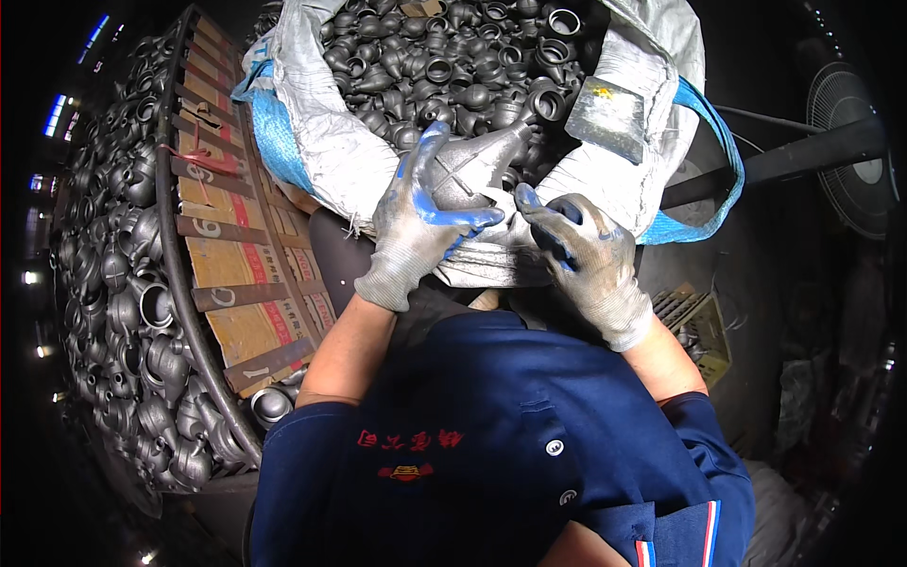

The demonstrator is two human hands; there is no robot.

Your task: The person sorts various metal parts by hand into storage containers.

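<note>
My left hand [412,210], in a grey knit glove with blue coating, grips a grey metal casting [468,168] over the front rim of a white woven bulk bag [353,151]. The casting is broad and rounded near the palm and narrows toward the far right; a straight raised line crosses its face. My right hand [588,257], gloved alike, is just right of it with its fingers curled in. Whatever those fingers hold, if anything, is hidden. Many smaller grey pipe-like castings [444,71] fill the bag behind.
Left of the bag stands a metal-framed bin [170,236] lined with cardboard and slats, heaped with castings [142,312]. Blue straps [727,170] loop off the bag. A fan [850,151] is at the right, and a yellowish crate [709,340] sits beside my right forearm.
</note>
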